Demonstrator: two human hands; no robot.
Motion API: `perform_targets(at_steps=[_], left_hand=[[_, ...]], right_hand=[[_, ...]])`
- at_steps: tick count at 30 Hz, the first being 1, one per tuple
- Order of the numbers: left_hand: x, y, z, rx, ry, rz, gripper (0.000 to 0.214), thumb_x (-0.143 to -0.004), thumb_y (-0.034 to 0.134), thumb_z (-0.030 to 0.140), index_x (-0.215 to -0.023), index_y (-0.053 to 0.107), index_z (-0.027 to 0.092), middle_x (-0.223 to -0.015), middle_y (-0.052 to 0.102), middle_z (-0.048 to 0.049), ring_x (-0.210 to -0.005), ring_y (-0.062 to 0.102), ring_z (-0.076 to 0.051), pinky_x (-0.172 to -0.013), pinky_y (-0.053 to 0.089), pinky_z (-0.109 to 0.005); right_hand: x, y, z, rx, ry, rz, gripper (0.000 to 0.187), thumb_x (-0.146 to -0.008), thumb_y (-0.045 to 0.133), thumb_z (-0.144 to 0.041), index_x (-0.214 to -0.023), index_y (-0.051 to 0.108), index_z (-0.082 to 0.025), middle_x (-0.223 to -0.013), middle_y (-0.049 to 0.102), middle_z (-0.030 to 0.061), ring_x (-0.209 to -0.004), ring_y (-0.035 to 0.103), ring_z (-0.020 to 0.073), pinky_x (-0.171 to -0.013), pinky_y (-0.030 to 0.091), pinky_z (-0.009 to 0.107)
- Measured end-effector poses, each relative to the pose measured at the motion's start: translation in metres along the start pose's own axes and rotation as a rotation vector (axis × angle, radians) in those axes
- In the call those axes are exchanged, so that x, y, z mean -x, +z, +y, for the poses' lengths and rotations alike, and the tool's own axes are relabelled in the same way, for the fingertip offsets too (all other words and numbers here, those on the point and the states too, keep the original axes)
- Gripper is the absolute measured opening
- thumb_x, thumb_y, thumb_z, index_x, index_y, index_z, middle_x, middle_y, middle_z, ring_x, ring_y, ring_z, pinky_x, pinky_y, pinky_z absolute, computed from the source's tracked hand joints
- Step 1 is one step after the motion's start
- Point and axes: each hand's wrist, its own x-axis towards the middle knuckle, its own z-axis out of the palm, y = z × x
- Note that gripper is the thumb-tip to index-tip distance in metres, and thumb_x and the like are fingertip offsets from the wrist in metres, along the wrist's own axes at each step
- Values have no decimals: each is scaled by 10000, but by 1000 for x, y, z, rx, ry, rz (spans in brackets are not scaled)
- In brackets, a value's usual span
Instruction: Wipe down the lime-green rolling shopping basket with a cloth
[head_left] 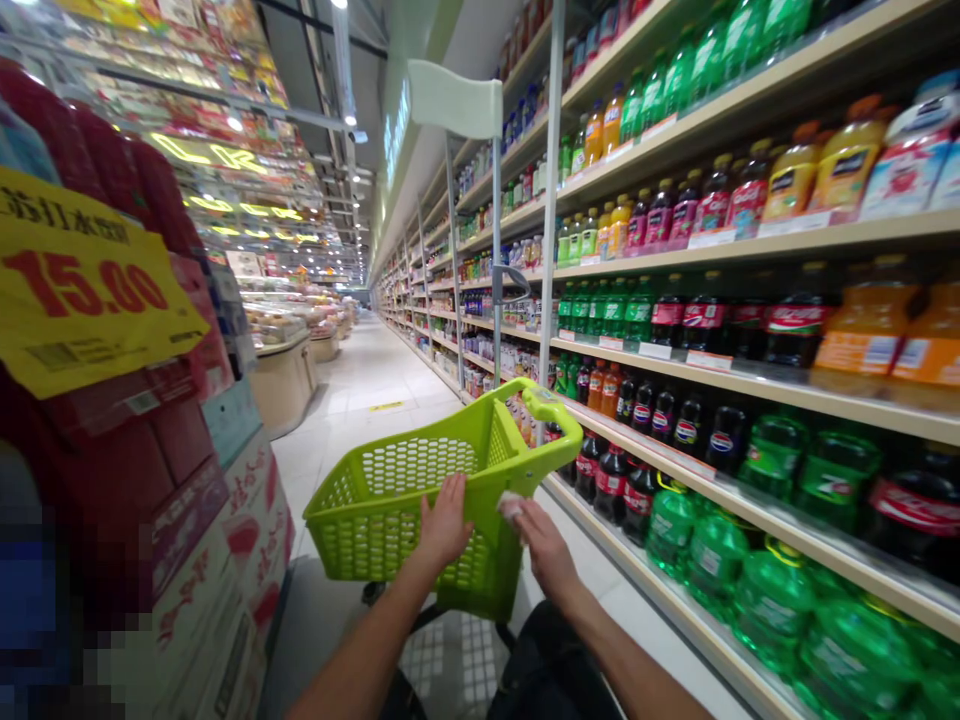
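A bright green plastic shopping cart (495,560) with perforated sides stands in front of me, its handle at the right end. My left hand (448,522) lies against the near side of the basket, fingers stretched up to the rim and thumb apart. A crumpled white wipe or tissue (510,504) is pinched in the fingers of my right hand (546,540), beside the cart's near corner below the handle. Whether the wipe touches the green plastic, I cannot tell. The basket's inner floor is mostly hidden by its near wall.
Shelves (750,372) of bottled drinks line the right side. Large green bottles (690,545) stand on the lowest shelf. Stacked cartons (217,560) with a yellow price sign (90,285) rise close on the left. A tiled aisle (360,365) runs ahead past wooden display stands (279,385).
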Motion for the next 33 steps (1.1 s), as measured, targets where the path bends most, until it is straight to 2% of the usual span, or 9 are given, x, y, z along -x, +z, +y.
perform_targets(at_steps=[3,5,9,12,16,20,23,29,33], left_hand=[[1,1,1,17,-20,-4,721,-743,457,214,-1385,140,134,-1470,115,-92,-1352,105,-223,-1054,168,-526],[1,1,2,35,-25,-14,722,-744,456,215,-1385,136,128,-1470,106,-93,-1353,99,-222,-1050,171,-533],[3,0,0,80,-5,-5,738,-719,483,189,-1379,159,134,-1467,135,-97,-1350,120,-231,-1044,156,-555],[8,1,1,207,8,88,679,-701,491,154,-1343,270,146,-1449,224,-110,-1336,178,-244,-1049,148,-549],[20,5,27,661,82,287,370,-742,439,177,-1097,540,155,-1212,544,-116,-1150,459,-216,-994,319,-422],[29,5,58,1372,35,135,307,-734,469,303,-965,582,134,-955,642,-101,-879,586,-190,-822,438,-330],[31,3,61,1683,-50,20,342,-689,523,376,-890,600,110,-852,646,-90,-795,585,-185,-754,443,-308],[36,9,47,1722,-22,-51,197,-620,512,222,-737,627,114,-692,622,-33,-680,553,-149,-718,439,-300],[30,6,43,1424,104,-138,385,-602,427,97,-922,639,104,-812,651,-47,-779,577,-162,-806,443,-324]], right_hand=[[-41,-17,10,23,103,132,422,-863,348,-102,-1246,477,-225,-1335,436,71,-1258,359,205,-1027,360,451],[-50,-17,11,18,117,132,410,-867,347,-109,-1237,488,-218,-1352,413,73,-1282,316,209,-1047,327,462],[-5,2,0,-59,-4,-61,376,-856,400,-133,-1184,532,-261,-1244,536,37,-1218,417,180,-966,440,381],[18,5,-9,-125,37,-131,388,-823,411,-111,-1144,565,-265,-1181,583,31,-1132,506,172,-914,479,349],[-17,-14,-26,-226,300,2,393,-772,408,-87,-1079,610,-226,-1205,557,69,-1127,506,190,-953,436,380],[-55,-24,-55,-389,548,89,340,-772,419,-152,-1032,633,-197,-1146,594,82,-1093,531,201,-946,430,385],[-56,-22,-72,-485,642,65,328,-774,451,-232,-1045,627,-177,-1153,590,96,-1098,526,215,-949,419,391],[-46,-13,-87,-473,648,-27,415,-728,553,-416,-1047,591,-154,-1205,542,126,-1102,513,247,-922,426,391],[-56,-23,-75,-268,620,4,374,-771,479,-400,-1036,576,-156,-1020,636,100,-917,604,231,-795,490,371]])
